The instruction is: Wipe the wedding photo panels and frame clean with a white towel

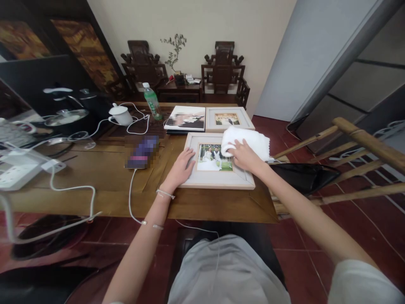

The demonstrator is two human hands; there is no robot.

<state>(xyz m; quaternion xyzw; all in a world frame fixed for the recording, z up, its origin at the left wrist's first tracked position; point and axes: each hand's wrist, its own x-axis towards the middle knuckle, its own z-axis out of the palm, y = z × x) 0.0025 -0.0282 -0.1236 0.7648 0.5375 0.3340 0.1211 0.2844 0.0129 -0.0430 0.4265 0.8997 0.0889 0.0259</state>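
Observation:
A pale picture frame [218, 180] with a photo of two people lies flat on the wooden table in front of me. My left hand [182, 168] rests on the frame's left border, fingers stretched out and thumb apart. On the far right part of the frame is a folded white towel [249, 141]. My right hand [243, 155] is closed on the towel's near side, pressing it against the frame; some fingertips are hidden in the cloth.
Behind lie a second frame [247, 118] and a flat photo panel [182, 110]. To the left are a phone [142, 152] on a cable, a green bottle [152, 101], a lidded white cup [122, 115] and a power strip [19, 171]. A bamboo chair [357, 169] stands right.

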